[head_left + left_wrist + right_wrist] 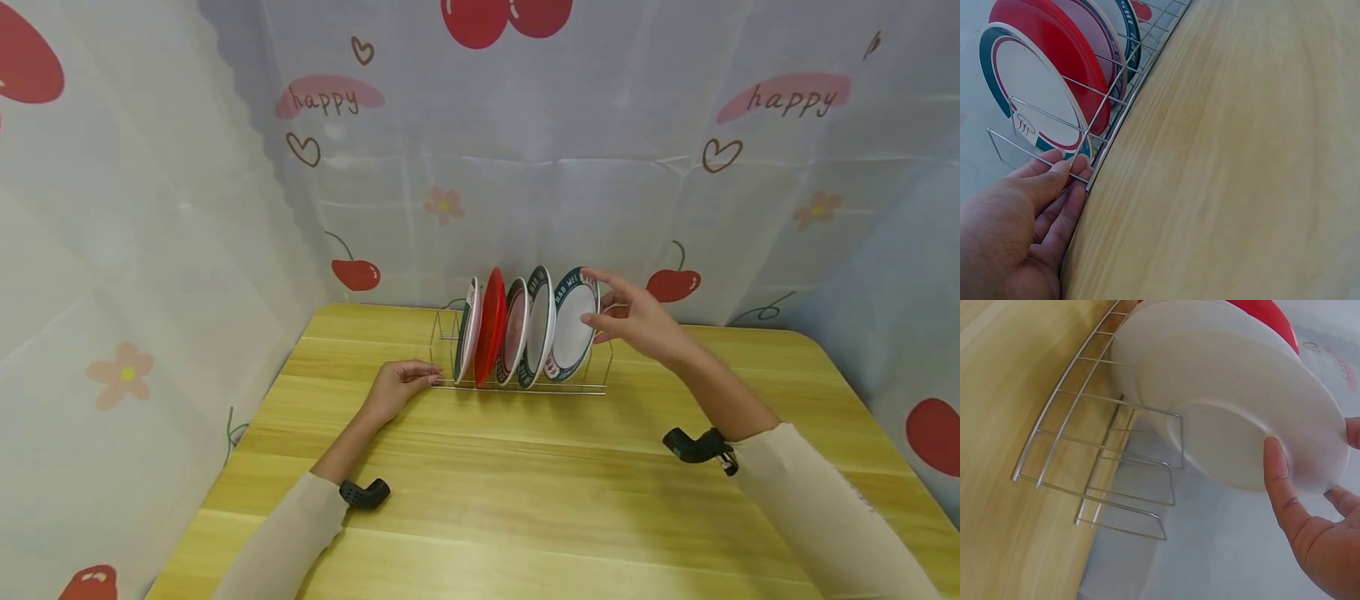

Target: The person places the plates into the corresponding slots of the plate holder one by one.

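A wire dish rack point(592, 389) stands toward the back of the wooden table, with several plates upright in it. My left hand point(397, 387) pinches the rack's left front corner, beside a white plate with a green and red rim point(1029, 81). At the rack's right end my right hand point(633, 317) grips the outermost plate point(576, 329), white with a dark green lettered rim. Its digits lie on both sides of that plate's edge. In the right wrist view the plain white underside point(1222, 406) shows, with a fingertip point(1274, 447) against it.
Between the end plates stand a red plate point(491, 329), a pink-centred plate point(513, 333) and another green-rimmed plate point(540, 333), close together. A patterned cloth point(525, 217) hangs behind the table. Bare wood point(517, 483) extends in front of the rack.
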Tool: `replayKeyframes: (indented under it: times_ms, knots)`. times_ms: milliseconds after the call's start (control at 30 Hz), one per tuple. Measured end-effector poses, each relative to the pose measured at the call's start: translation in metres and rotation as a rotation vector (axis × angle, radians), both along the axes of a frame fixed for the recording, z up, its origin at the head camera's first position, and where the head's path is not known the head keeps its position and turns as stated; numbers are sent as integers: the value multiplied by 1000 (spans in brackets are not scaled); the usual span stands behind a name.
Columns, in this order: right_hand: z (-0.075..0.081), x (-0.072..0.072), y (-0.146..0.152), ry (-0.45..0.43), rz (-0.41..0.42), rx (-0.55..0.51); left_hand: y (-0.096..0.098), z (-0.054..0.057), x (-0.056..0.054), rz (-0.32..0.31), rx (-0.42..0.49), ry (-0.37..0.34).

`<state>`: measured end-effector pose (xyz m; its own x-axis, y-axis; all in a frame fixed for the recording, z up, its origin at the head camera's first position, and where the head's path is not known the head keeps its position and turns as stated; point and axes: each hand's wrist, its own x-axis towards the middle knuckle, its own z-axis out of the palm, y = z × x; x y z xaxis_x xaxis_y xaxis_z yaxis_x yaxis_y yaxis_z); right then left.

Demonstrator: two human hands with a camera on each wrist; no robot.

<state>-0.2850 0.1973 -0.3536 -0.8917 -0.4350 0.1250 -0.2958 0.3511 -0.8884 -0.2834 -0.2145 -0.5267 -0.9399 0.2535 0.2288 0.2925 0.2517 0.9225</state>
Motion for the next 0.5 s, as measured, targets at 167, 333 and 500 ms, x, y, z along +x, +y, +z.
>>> replayKeyframes:
  times_ms: [167,333,500]
  knots:
    - [-8,-3,-2,-22,-11,-9,1,0,0,0,0,0]
    - [-14,-7,-3,-30,-22,-31,-1,-7,-3,6,16,10]
    - [-18,-11,-4,-37,-30,-61,-3,-11,-5,-5,29,19]
